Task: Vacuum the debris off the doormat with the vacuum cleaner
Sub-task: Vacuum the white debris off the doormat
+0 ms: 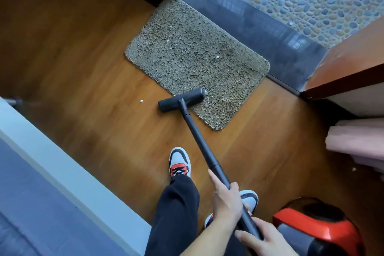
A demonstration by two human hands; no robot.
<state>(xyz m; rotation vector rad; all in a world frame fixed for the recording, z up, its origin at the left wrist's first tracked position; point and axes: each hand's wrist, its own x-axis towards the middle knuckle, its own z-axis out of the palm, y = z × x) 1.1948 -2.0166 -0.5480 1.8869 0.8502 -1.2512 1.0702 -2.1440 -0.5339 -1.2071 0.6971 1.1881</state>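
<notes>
Brown fuzzy doormat [195, 58] flat on the wood floor [83, 48], right against the dark door sill [259, 25]; little white bits [217, 57] dotted over it; black vacuum head [180, 100] half on the mat's near edge, half on the floor; long black tube [199, 137] held by both hands; left hand [226, 199] wrapped round it, pointer finger straight along it; right hand [264, 237] gripping it nearer the person; red vacuum body [315, 226] just beside.

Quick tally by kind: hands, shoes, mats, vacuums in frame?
Hands: 2 (left hand, right hand)
Shoes: 2 (left shoe, right shoe)
Doormat: 1
Vacuum cleaner: 1
Total: 6
</notes>
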